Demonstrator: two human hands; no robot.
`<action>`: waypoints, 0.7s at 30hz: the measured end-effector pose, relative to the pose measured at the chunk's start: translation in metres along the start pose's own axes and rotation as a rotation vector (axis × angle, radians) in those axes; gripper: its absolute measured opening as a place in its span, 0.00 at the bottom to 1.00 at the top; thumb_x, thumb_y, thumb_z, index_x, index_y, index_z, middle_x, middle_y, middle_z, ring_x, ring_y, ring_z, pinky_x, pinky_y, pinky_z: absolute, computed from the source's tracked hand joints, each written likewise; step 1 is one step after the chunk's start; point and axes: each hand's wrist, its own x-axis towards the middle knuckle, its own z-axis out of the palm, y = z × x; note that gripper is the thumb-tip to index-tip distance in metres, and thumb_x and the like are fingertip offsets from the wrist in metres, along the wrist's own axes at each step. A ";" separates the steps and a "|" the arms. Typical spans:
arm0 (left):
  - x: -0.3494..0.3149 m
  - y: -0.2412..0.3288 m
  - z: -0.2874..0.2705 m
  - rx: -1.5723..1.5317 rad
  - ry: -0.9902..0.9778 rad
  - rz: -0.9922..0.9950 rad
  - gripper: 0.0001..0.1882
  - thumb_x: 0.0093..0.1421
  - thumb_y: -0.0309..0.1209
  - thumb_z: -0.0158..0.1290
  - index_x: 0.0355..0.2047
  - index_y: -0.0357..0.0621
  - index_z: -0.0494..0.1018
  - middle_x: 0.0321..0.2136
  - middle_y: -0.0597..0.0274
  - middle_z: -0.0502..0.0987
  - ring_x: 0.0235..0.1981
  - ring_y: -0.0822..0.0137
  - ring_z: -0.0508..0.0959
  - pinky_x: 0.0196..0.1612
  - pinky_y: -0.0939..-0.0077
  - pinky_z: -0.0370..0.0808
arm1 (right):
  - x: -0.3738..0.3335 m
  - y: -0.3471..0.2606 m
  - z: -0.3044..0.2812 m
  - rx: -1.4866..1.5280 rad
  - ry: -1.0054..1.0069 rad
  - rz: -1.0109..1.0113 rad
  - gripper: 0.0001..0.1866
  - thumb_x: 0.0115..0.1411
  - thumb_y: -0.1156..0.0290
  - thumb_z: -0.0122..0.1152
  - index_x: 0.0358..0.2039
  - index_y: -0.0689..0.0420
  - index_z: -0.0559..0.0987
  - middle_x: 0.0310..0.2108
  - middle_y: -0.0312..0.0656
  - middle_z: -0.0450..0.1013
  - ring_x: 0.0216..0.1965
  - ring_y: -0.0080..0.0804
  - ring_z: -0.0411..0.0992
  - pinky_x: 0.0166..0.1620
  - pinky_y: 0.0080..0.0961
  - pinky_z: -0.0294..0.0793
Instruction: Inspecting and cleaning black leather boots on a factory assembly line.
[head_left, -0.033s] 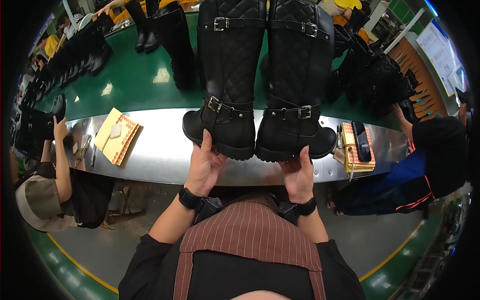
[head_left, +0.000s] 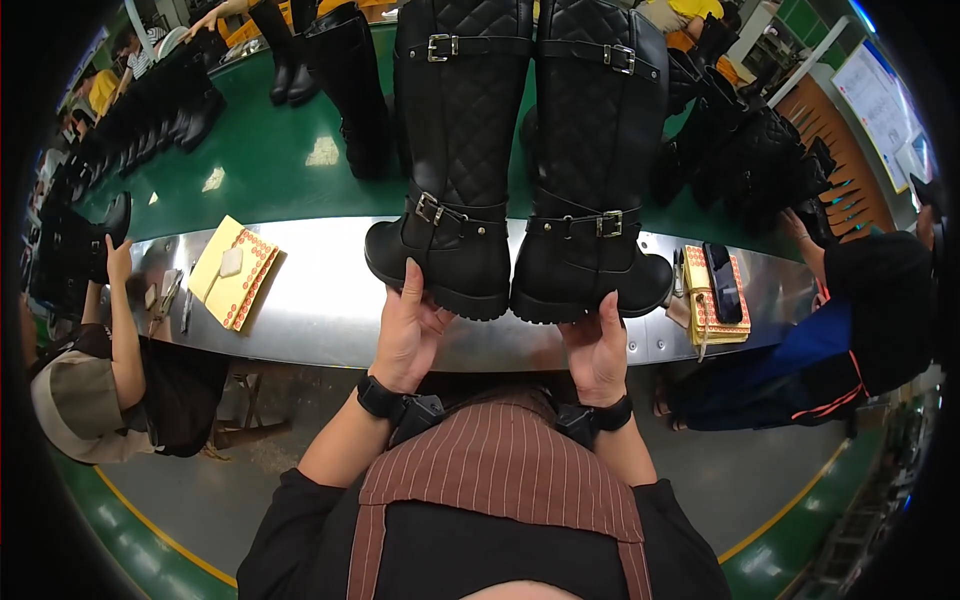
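Note:
Two tall black boots stand upright side by side in front of me, heels close together and toes pointing outward. The left boot (head_left: 455,150) and the right boot (head_left: 595,150) have quilted shafts, straps with silver buckles at the ankle and near the top, and ridged soles. My left hand (head_left: 408,335) grips the left boot's sole from below, its thumb up against the side. Under the right boot's sole is my right hand (head_left: 598,345), gripping likewise with the thumb raised. The boots hide most of my fingers. Both soles are above the metal strip of the bench.
The bench has a metal edge (head_left: 320,290) and a green top (head_left: 270,160). A yellow-and-red pad (head_left: 235,285) with a whitish block lies left; a phone (head_left: 723,283) rests on another pad right. Black boots (head_left: 345,90) stand behind. Co-workers flank me; the left one holds a boot (head_left: 85,240).

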 end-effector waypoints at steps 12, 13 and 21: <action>0.002 -0.010 -0.009 -0.100 -0.031 0.009 0.31 0.69 0.48 0.49 0.67 0.54 0.53 0.60 0.63 0.69 0.58 0.64 0.72 0.56 0.63 0.73 | 0.000 0.002 -0.003 -0.012 0.066 0.009 0.28 0.68 0.52 0.55 0.61 0.55 0.69 0.59 0.39 0.71 0.59 0.36 0.69 0.63 0.40 0.67; 0.001 -0.011 -0.008 -0.063 -0.017 0.015 0.32 0.69 0.50 0.46 0.67 0.50 0.54 0.62 0.61 0.68 0.61 0.62 0.70 0.60 0.61 0.69 | 0.000 0.004 -0.004 -0.001 -0.033 -0.029 0.27 0.68 0.53 0.54 0.62 0.55 0.69 0.59 0.38 0.71 0.60 0.36 0.69 0.63 0.40 0.66; 0.004 -0.006 -0.011 -0.141 -0.173 0.093 0.34 0.67 0.45 0.52 0.67 0.53 0.51 0.62 0.62 0.66 0.59 0.61 0.71 0.57 0.59 0.74 | 0.006 0.009 -0.022 -0.009 -0.163 -0.078 0.34 0.63 0.56 0.63 0.67 0.50 0.62 0.64 0.37 0.65 0.65 0.39 0.63 0.67 0.44 0.61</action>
